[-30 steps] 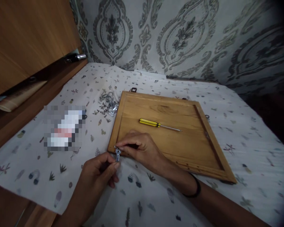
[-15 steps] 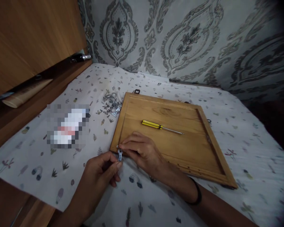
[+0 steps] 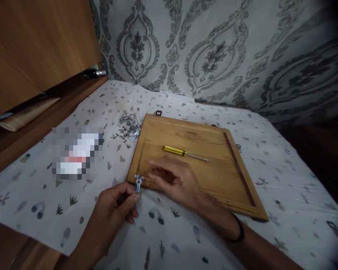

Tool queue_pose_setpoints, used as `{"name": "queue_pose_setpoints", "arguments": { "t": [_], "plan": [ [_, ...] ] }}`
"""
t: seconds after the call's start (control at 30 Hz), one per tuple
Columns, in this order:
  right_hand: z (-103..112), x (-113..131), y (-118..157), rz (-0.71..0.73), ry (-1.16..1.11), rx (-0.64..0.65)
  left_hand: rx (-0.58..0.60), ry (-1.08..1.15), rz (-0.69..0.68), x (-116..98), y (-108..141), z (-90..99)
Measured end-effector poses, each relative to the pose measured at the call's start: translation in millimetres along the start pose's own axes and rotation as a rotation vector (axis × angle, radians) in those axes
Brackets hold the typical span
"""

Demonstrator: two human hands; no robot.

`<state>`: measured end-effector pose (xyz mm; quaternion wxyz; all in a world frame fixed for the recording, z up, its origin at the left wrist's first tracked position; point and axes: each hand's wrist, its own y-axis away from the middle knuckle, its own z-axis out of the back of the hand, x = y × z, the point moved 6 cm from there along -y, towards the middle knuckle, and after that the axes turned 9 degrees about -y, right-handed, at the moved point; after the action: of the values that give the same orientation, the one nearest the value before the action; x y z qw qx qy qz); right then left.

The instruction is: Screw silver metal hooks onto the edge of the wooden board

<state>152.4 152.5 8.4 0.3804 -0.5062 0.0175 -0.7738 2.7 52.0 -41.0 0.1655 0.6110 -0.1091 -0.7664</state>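
In my left hand [image 3: 116, 202], a small silver metal bracket [image 3: 139, 182] is pinched between thumb and fingers. Its T-shaped end lies over the near left corner of a shallow wooden frame with a solid panel [image 3: 214, 138]; a hole shows in its rounded middle. My right hand [image 3: 178, 180], slightly blurred, hovers over the frame's near edge just right of the bracket. Its thumb and fingers are apart, and nothing shows between them. On the panel beyond that hand lies a screwdriver [image 3: 175, 150] with a yellow and black handle, its shaft pointing right.
Loose screws and metal fittings [image 3: 130, 125] are heaped left of the frame. Dark metal loops [image 3: 158, 112] stick out from its edges. A pixelated item [image 3: 79, 153] lies on the patterned sheet [image 3: 107, 232]. A wooden cabinet [image 3: 39, 45] stands at left, a patterned wall behind.
My right hand has let go of the bracket's upper end and drawn a little to the right, its fingers opening. My left hand keeps hold of the bracket. The view has shifted slightly.
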Motion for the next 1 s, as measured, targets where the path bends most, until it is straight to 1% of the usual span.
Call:
{"name": "queue_pose_setpoints", "arguments": {
  "t": [0.07,0.13,0.2,0.27,0.33,0.4,0.47,0.53,0.6,0.67,0.73,0.8,0.87,1.0],
  "plan": [
    [26,-7,0,-0.098,0.091,-0.093,-0.02,-0.016,0.01,3,-1,1.3],
    [51,-11,0,-0.157,0.187,-0.141,0.04,-0.054,0.015,9,-2,-0.4],
    [69,-14,-3,-0.189,0.271,-0.129,0.098,-0.078,-0.014,13,-5,-1.3],
    [74,-19,-6,-0.218,0.331,-0.076,0.108,-0.07,-0.027,16,-8,0.3],
    [72,-26,-8,-0.238,0.357,-0.027,0.108,-0.066,-0.03,16,-8,1.6],
    [67,-35,-10,-0.251,0.354,-0.013,0.102,-0.062,-0.031,13,-7,2.0],
    [63,-41,-10,-0.253,0.332,-0.037,0.087,-0.05,-0.029,9,-5,1.2],
    [61,-40,-9,-0.246,0.293,-0.088,0.067,-0.034,-0.021,4,-4,-0.5],
    [61,-31,-7,-0.235,0.235,-0.148,0.007,0.001,-0.01,-1,-3,0.0],
    [60,-14,-7,-0.22,0.13,-0.199,-0.009,0.013,0.001,-5,-2,-1.2],
    [57,5,-9,-0.204,-0.16,-0.272,-0.011,0.011,0.0,-7,-1,-2.0],
    [47,20,-14,-0.215,-0.336,-0.227,-0.018,0.011,-0.004,-7,-1,-1.8],
    [35,29,-19,-0.209,-0.451,-0.165,-0.02,0.019,0.0,-5,-1,-1.6],
    [15,29,-20,-0.205,-0.54,-0.108,-0.017,0.037,-0.002,-3,-1,-1.9]
  ]
}}
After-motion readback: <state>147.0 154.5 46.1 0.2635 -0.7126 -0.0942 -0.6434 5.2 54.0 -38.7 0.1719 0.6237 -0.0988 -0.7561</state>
